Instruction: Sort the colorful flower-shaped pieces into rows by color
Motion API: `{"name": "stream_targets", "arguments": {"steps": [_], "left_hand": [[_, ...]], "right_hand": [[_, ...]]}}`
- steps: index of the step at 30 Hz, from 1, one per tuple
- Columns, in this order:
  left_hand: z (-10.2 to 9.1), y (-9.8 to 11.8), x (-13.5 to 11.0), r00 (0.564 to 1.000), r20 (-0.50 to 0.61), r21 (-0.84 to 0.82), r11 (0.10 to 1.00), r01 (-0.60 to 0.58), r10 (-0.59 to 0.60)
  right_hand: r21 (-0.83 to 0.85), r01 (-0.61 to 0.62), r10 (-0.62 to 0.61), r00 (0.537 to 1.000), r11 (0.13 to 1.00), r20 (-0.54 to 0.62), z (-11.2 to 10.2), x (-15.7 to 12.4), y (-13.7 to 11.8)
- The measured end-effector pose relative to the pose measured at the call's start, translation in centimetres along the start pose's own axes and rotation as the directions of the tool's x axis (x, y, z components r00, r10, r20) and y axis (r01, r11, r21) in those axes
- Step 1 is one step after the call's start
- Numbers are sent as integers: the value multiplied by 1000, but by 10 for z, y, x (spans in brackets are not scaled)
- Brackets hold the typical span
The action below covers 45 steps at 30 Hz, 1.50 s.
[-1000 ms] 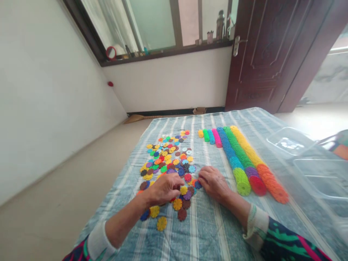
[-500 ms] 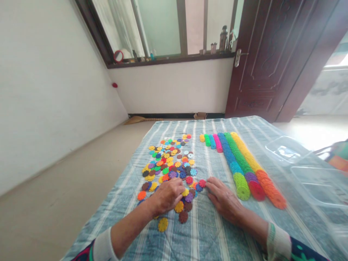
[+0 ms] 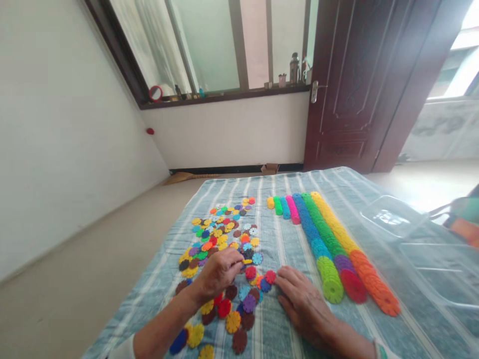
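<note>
Over the scattered pile, my left hand is closed in a pinch on a yellow notched plastic disc, seen almost edge-on at the fingertips. My right hand rests low on the cloth with its fingers stretched out. Its fingertips are at the edge of a red disc; whether they press on it I cannot tell. Between the hands lie another red disc, a purple disc and a light blue disc. Part of the pile is hidden under my left hand and forearm.
Right of the pile, discs lie in overlapping single-colour rows, including a green row, a yellow row and an orange row. Clear plastic containers stand at the right. Everything rests on a striped cloth.
My left hand has lifted and moved away from the near discs, with the yellow disc now in its fingers. My right hand stays beside the red disc. The view has tilted and shifted slightly.
</note>
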<state>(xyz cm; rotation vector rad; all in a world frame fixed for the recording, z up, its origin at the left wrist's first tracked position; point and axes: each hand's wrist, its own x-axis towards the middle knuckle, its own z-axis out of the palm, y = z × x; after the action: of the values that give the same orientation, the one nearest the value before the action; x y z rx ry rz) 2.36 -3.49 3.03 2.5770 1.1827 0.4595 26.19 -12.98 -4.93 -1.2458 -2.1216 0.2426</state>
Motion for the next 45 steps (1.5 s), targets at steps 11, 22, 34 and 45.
{"name": "stream_targets", "arguments": {"steps": [11, 22, 34, 45], "left_hand": [[45, -33, 155, 927, -168, -193, 933, 303, -336], [60, -44, 222, 927, -166, -44, 941, 335, -338], [62, -36, 226, 911, -159, 70, 916, 396, -382], [63, -29, 226, 888, -179, 103, 889, 446, -424]], "right_hand": [[-63, 66, -70, 996, 996, -63, 13, -1, 9], [-194, 217, -248, 957, 957, -152, 24, 1, 25], [-210, 188, -234, 948, 959, -217, 28, 2, 24], [-197, 185, -227, 950, 963, -216, 29, 4, 23]]}}
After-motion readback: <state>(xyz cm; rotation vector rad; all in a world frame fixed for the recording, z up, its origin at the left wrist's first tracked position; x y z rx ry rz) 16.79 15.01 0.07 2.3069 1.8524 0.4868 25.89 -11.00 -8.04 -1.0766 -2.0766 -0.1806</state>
